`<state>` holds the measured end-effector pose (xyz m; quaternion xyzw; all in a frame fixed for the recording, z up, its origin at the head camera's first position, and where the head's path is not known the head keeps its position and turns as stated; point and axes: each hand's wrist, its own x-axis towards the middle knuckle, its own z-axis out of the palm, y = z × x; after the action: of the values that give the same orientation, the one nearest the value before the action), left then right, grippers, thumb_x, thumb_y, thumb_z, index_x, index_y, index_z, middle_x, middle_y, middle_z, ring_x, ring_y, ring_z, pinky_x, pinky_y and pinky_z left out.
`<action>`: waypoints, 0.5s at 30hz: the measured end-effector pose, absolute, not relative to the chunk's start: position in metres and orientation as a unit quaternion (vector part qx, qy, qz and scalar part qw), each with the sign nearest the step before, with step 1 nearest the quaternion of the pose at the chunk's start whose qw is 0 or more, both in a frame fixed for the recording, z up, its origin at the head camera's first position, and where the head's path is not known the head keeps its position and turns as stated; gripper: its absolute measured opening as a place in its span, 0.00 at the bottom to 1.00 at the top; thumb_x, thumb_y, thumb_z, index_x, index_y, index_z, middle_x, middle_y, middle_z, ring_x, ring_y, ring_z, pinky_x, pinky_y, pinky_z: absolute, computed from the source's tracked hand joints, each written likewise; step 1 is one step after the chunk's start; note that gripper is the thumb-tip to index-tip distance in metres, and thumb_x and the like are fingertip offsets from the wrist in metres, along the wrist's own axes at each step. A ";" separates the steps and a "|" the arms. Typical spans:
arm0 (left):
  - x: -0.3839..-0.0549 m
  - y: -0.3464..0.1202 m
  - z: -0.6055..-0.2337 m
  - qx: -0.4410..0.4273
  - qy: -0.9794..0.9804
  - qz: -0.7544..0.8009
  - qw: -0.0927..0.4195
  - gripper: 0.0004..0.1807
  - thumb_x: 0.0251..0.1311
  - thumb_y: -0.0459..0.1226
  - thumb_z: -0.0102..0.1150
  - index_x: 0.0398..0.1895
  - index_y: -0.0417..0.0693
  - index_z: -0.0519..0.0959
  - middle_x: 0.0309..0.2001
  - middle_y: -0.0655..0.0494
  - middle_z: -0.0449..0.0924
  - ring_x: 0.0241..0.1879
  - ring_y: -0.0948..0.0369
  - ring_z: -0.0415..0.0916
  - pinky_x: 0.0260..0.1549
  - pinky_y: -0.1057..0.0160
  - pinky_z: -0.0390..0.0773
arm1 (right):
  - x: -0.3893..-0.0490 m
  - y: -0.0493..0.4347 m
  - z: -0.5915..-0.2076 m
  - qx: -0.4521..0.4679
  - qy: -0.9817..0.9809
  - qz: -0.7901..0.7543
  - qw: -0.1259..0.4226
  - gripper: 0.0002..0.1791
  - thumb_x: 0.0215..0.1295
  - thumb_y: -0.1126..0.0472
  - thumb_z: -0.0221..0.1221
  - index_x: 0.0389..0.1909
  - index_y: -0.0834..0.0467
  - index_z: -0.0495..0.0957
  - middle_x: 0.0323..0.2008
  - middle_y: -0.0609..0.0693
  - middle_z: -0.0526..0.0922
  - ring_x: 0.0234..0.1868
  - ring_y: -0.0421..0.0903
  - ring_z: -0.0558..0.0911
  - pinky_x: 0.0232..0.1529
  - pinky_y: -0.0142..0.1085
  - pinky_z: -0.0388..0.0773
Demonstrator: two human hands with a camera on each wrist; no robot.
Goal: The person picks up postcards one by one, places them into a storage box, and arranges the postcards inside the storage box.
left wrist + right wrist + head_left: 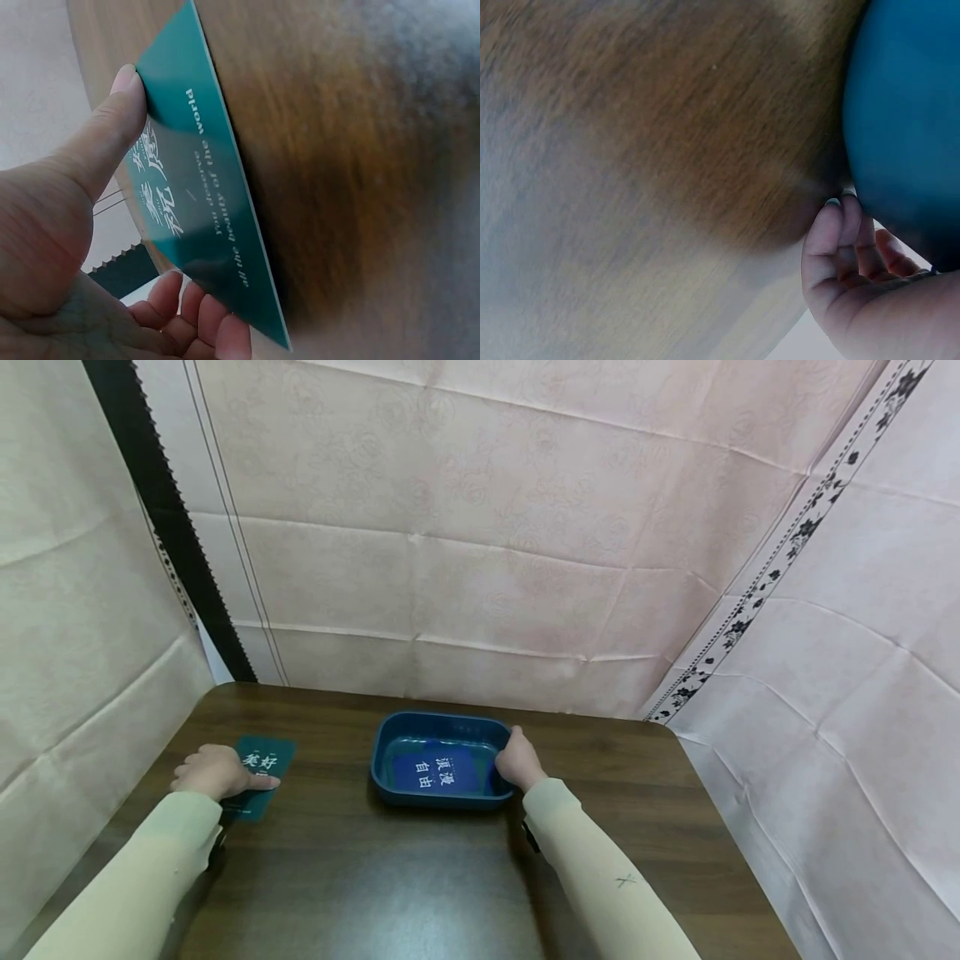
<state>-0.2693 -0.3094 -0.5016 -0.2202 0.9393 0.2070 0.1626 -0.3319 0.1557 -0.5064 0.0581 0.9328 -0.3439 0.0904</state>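
Note:
On the left of the table, a teal-green card (276,750) with white lettering lies under my left hand (213,772). The left wrist view shows my thumb along one edge of this card (206,176) and curled fingers at another edge, pinching it. Near the middle stands a dark blue rectangular plastic tray (442,802) with rounded corners. My right hand (519,762) grips its right wall, thumb over the rim. From the right wrist, the fingers show bent against the outside of the tray (907,112). A blue card (423,772) with white characters lies inside.
The brown wooden table (337,877) has rounded far corners. A pale patterned cloth (480,543) hangs behind it, and more pale cloth hangs on both sides. A black strip (161,485) runs down at the back left.

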 end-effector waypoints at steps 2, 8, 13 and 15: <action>-0.268 -0.309 -0.502 -0.215 0.940 0.213 0.157 0.72 0.33 0.70 0.69 0.53 0.11 0.48 0.40 0.20 0.58 0.42 0.32 0.60 0.45 0.36 0.67 | -0.332 0.156 -0.507 0.058 0.933 -0.343 0.089 0.35 0.69 0.67 0.46 0.74 0.61 0.45 0.68 0.62 0.63 0.62 0.54 0.71 0.58 0.54 0.69; -0.265 -0.310 -0.503 -0.184 0.950 0.215 0.136 0.71 0.35 0.68 0.70 0.52 0.10 0.49 0.38 0.22 0.56 0.40 0.34 0.61 0.41 0.38 0.70 | -0.332 0.156 -0.507 0.057 0.933 -0.345 0.090 0.36 0.68 0.68 0.46 0.75 0.62 0.44 0.68 0.62 0.63 0.61 0.54 0.71 0.58 0.54 0.69; -0.262 -0.314 -0.500 -0.153 0.949 0.237 0.137 0.69 0.39 0.65 0.70 0.56 0.09 0.50 0.41 0.21 0.54 0.43 0.32 0.59 0.41 0.36 0.70 | -0.332 0.156 -0.506 0.056 0.932 -0.345 0.092 0.36 0.69 0.67 0.46 0.75 0.62 0.43 0.68 0.62 0.64 0.59 0.53 0.73 0.58 0.54 0.70; -0.262 -0.316 -0.499 -0.131 0.951 0.245 0.135 0.65 0.43 0.63 0.70 0.56 0.09 0.53 0.44 0.17 0.56 0.44 0.31 0.60 0.43 0.35 0.69 | -0.332 0.156 -0.506 0.058 0.932 -0.346 0.093 0.36 0.69 0.67 0.46 0.75 0.62 0.43 0.67 0.62 0.64 0.59 0.53 0.73 0.58 0.54 0.70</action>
<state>-0.2617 -0.3165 -0.4988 -0.1307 0.9512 0.2450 0.1348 -0.3316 0.1560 -0.5061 0.0580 0.9319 -0.3457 0.0935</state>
